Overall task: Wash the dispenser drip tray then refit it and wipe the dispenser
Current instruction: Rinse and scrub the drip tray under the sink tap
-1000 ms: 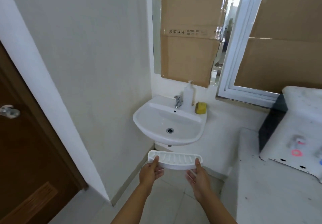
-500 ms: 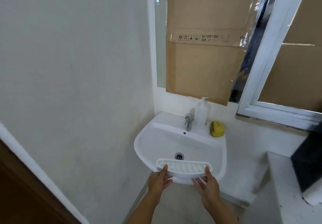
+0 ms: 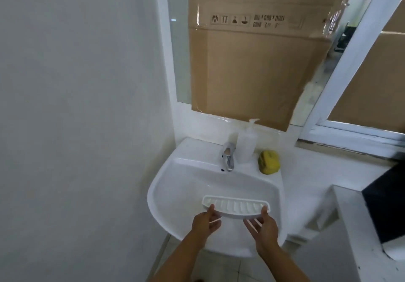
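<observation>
Tray (image 3: 236, 207) held level over the sink's (image 3: 166, 196) front edge, my left hand (image 3: 205, 221) and right hand (image 3: 262, 224) pinching its ends, fingers closed on the rim; it looks light, stiff plastic, likely slippery once wet.

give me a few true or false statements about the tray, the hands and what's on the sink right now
1. Both hands hold the drip tray over the sink: left hand, right hand. True.
2. Water is running from the tap. False: no stream shows.
3. A yellow sponge sits on the sink's back ledge, right of the pump bottle. True.
4. The tray lies flat on the basin floor. False: it is held up by its ends.
5. The sponge is in the right hand. False: it rests untouched on the ledge.
</observation>
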Action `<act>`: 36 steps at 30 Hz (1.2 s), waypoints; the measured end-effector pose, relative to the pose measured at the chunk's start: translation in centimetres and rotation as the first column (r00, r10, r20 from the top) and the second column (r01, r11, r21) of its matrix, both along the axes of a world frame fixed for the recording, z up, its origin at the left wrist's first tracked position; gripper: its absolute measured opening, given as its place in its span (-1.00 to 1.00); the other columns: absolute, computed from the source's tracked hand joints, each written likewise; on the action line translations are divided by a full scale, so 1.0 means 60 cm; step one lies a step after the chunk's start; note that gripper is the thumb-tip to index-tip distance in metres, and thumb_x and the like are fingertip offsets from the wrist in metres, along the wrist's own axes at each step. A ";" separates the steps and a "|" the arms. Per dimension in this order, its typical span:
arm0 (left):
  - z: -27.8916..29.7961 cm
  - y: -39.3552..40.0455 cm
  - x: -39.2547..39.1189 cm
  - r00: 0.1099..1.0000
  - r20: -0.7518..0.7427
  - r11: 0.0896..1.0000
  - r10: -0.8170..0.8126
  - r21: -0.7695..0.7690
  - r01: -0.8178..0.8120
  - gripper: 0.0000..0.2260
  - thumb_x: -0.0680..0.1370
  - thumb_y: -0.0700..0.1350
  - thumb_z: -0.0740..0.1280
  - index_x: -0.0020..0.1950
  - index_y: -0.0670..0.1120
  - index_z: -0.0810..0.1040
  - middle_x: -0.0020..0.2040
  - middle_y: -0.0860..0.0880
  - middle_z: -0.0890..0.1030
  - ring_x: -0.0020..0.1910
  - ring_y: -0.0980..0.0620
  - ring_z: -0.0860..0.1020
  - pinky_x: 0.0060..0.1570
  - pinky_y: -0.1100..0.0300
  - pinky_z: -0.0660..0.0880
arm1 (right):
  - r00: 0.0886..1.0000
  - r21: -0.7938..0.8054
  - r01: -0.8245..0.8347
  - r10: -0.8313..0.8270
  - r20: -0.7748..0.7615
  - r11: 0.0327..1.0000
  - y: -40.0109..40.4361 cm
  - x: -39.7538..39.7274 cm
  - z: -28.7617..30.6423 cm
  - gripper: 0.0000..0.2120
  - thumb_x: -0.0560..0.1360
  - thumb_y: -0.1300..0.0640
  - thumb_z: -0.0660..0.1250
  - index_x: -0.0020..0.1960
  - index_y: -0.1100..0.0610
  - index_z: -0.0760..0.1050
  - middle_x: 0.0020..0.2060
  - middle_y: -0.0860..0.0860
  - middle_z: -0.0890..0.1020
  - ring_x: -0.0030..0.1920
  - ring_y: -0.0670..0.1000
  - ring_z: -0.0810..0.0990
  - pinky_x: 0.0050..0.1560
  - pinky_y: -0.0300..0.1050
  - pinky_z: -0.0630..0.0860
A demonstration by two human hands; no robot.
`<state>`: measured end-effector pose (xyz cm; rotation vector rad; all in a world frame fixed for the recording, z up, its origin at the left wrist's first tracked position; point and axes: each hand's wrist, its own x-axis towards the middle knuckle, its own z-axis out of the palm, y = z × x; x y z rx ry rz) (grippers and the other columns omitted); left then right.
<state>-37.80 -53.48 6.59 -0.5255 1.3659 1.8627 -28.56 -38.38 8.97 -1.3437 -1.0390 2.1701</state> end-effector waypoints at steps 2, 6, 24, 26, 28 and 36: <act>-0.012 0.016 -0.026 0.996 0.070 0.998 -0.060 0.027 0.058 -0.66 0.57 -0.09 0.35 0.15 -0.36 0.52 -0.06 -0.23 0.62 -0.10 -0.12 0.60 -0.27 0.18 0.62 | 0.999 0.019 0.040 -0.041 0.018 0.999 0.007 -0.011 -0.009 -0.59 0.64 0.00 0.21 0.28 0.33 0.43 0.09 0.25 0.56 0.00 0.20 0.60 0.08 0.11 0.55; -0.032 0.047 -0.066 0.967 0.194 0.984 -0.163 0.108 0.144 -0.73 0.56 -0.18 0.35 0.15 -0.35 0.48 -0.07 -0.21 0.59 -0.09 -0.10 0.58 -0.28 0.17 0.63 | 0.988 0.053 0.129 -0.133 0.074 0.990 0.020 -0.037 -0.027 -0.60 0.64 0.01 0.20 0.28 0.32 0.42 0.15 0.27 0.55 0.11 0.25 0.59 0.06 0.09 0.56; -0.082 0.014 -0.226 0.732 0.050 0.664 -0.679 -0.381 0.643 -0.90 0.61 -0.17 0.24 0.09 -0.12 0.49 -0.05 -0.07 0.59 -0.30 0.04 0.50 -0.30 0.25 0.41 | 0.950 0.257 0.261 -0.295 0.103 0.931 0.034 -0.112 -0.082 -0.79 0.63 0.05 0.24 -0.03 0.20 0.36 -0.05 0.12 0.54 0.15 0.22 0.57 0.19 0.25 0.54; -0.080 0.015 -0.234 0.750 0.024 0.689 -0.661 -0.377 0.619 -0.91 0.61 -0.20 0.22 0.06 -0.11 0.50 -0.04 -0.09 0.59 -0.30 0.03 0.50 -0.31 0.25 0.40 | 0.959 0.313 0.222 -0.264 0.101 0.924 0.029 -0.116 -0.082 -0.78 0.62 0.04 0.25 -0.01 0.20 0.37 -0.02 0.13 0.54 0.13 0.19 0.58 0.17 0.23 0.56; -0.077 0.020 -0.239 0.761 0.008 0.707 -0.649 -0.366 0.606 -0.92 0.60 -0.21 0.23 0.03 -0.11 0.52 -0.02 -0.11 0.58 -0.29 0.02 0.51 -0.31 0.24 0.41 | 0.970 0.379 0.170 -0.223 0.101 0.910 0.025 -0.122 -0.081 -0.78 0.62 0.05 0.25 0.03 0.22 0.38 0.00 0.14 0.55 0.12 0.18 0.59 0.17 0.20 0.57; -0.081 0.030 -0.249 0.791 0.020 0.734 -0.611 -0.361 0.576 -0.91 0.60 -0.19 0.24 -0.06 -0.09 0.52 -0.01 -0.12 0.59 -0.29 0.00 0.52 -0.30 0.22 0.41 | 0.986 0.647 -0.068 -0.049 0.161 0.760 0.017 -0.131 -0.076 -0.89 0.61 0.05 0.25 -0.01 0.09 0.41 -0.06 0.01 0.59 0.02 0.02 0.62 0.08 0.09 0.62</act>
